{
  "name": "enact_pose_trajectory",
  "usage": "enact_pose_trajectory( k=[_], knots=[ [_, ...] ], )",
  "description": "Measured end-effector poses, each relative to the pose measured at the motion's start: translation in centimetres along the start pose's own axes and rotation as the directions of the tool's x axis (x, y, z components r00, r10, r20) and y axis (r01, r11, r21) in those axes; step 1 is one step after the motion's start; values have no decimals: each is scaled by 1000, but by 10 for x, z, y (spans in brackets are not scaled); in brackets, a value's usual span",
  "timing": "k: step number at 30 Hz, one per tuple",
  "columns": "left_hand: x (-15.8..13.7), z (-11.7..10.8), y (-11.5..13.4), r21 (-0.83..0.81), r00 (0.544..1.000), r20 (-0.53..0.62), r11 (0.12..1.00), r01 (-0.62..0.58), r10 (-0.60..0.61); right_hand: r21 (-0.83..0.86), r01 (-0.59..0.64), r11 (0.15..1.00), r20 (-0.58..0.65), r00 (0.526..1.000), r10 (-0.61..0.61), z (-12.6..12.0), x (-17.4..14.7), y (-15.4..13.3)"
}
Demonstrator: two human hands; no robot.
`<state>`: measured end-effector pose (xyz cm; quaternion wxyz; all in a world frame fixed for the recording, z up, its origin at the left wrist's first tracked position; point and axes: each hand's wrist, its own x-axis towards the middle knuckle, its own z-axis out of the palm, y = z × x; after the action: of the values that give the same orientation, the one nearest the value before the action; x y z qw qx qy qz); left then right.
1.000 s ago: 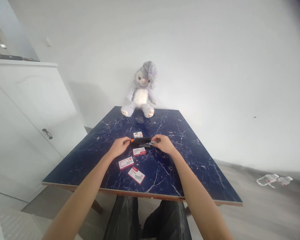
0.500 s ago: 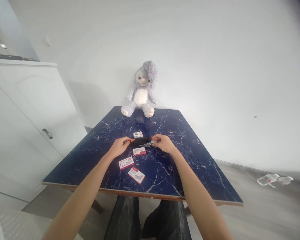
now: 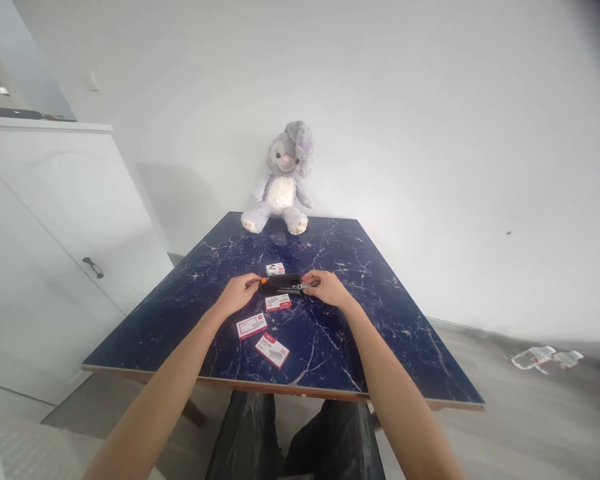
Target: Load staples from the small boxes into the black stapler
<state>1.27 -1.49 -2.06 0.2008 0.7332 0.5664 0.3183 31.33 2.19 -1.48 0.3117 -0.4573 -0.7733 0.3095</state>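
A black stapler (image 3: 281, 283) with an orange end lies sideways above the table, its metal lower part showing along the near side. My left hand (image 3: 241, 292) is closed in a pinch on the orange end. At the stapler's right end my right hand (image 3: 327, 288) is also closed, fingertips pinching a thin silver-grey piece (image 3: 310, 285) that looks like a strip of staples. Whether that strip is inside the stapler I cannot tell. Just behind stands a small white box (image 3: 275, 269); a red-and-white staple box (image 3: 278, 303) lies just in front.
Two more red-and-white boxes, one to the left (image 3: 252, 326) and one nearer me (image 3: 273, 351), lie on the blue marbled table (image 3: 380, 333). A grey plush rabbit (image 3: 283, 180) sits at the far edge. On the left is a white cabinet (image 3: 45, 220); clear plastic bottles (image 3: 535, 358) lie on the floor.
The grey strip in my right fingers has shifted slightly at the stapler's right end. Both hands stay almost in place, and the view has moved a little.
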Motion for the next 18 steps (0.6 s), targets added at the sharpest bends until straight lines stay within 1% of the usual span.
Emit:
enact_pose_trajectory(
  k=[4, 18],
  knots=[
    [0, 0, -1, 3, 1000, 2, 1000, 2, -2, 2, -12, 1000, 5, 1000, 12, 0, 0, 1],
    [0, 1, -3, 1, 1000, -1, 1000, -4, 4, 7, 15, 1000, 23, 1000, -15, -1, -2, 0]
  ],
)
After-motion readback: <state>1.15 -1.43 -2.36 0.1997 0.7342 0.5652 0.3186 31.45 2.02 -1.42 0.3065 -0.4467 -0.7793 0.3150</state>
